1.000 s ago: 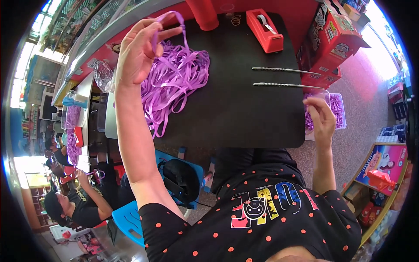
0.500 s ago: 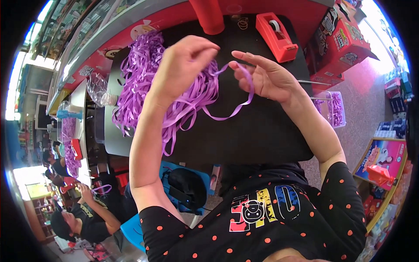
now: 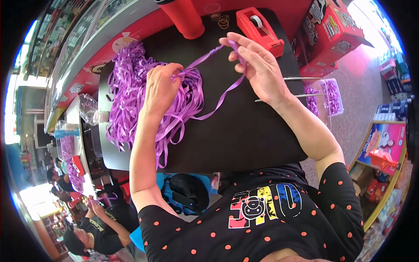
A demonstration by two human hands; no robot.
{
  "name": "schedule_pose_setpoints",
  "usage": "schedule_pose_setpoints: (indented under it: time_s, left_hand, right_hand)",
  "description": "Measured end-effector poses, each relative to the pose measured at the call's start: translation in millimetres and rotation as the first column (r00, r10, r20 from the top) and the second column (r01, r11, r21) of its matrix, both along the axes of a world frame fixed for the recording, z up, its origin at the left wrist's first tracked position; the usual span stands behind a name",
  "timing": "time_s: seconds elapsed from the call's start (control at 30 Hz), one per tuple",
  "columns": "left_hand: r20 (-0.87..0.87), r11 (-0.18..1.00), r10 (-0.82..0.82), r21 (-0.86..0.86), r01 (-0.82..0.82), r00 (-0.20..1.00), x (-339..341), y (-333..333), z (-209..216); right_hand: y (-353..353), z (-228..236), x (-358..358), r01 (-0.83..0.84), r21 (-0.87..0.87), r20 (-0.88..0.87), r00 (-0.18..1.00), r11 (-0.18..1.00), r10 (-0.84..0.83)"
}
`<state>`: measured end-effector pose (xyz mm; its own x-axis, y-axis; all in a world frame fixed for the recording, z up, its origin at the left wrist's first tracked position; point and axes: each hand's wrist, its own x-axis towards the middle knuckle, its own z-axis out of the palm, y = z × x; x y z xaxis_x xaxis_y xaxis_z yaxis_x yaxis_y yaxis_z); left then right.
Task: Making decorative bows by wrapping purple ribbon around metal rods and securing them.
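Note:
A tangled heap of purple ribbon (image 3: 127, 91) covers the left part of a black table. At the heap's right side my left hand (image 3: 160, 89) has its fingers closed, pinching the purple ribbon; the fingertips are partly hidden. From there a taut stretch of ribbon (image 3: 202, 58), with what looks like a small knot, runs up to my right hand (image 3: 257, 65). That hand is raised over the table's far right, with ribbon held at its fingertips and passing across its fingers. A slack length (image 3: 223, 96) hangs below it and curves back to the heap.
A red tape dispenser (image 3: 273, 43), several rubber bands (image 3: 223, 22) and a red cylinder (image 3: 185, 19) stand along the far edge. Metal rods (image 3: 301, 95) jut from the right edge near a clear bin (image 3: 334, 100) of purple pieces. A co-worker (image 3: 102, 229) sits at left.
My left hand has come down to the heap from above it. My right hand has moved up and away, drawing the ribbon between the hands taut. The whole view has shifted slightly.

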<state>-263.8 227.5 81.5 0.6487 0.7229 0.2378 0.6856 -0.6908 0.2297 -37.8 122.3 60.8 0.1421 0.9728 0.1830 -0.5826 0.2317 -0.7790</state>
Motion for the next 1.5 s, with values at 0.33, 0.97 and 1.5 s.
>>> schedule_pose_setpoints:
  time_s: [0.33, 0.97, 1.5]
  left_hand:
    - [0.631, 0.902, 0.343, -0.429, -0.056, 0.695, -52.9, 1.4, -7.2]
    - [0.659, 0.698, -0.180, -0.437, 0.567, 0.730, 144.0, -112.5, 60.1]
    - [0.739, -0.213, 0.082, -0.643, 0.736, 0.669, 281.7, -183.2, -1.6]
  right_hand:
    - [-11.0, 21.1, 26.6, 0.323, 0.178, -0.165, 0.941, 0.929, -0.296]
    - [-181.6, 100.9, 170.9, 0.351, 0.057, 0.506, 0.797, 0.935, -0.330]
    - [-236.3, 67.3, 233.6, 0.454, 0.007, 0.550, 0.742, 0.891, -0.383]
